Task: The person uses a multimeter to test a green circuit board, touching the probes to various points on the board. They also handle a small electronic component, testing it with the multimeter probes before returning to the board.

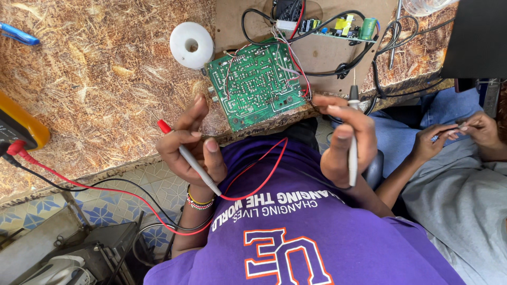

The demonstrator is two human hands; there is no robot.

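Both hands pinching probes, left hand (191, 145) w/ red probe (186, 157), right hand (346, 140) w/ black probe (353, 132), green board (254, 84) on table (100, 89) edge; imo brace wrists, touch pads lightly.

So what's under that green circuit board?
The green circuit board lies on a brown sheet over the rough worktop, its corner overhanging the edge. Anything directly beneath is covered.

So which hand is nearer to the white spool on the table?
Left. The left hand, holding a red-tipped probe, sits just below the white spool. The right hand, gripping another probe, is well off to the spool's right, past the green circuit board.
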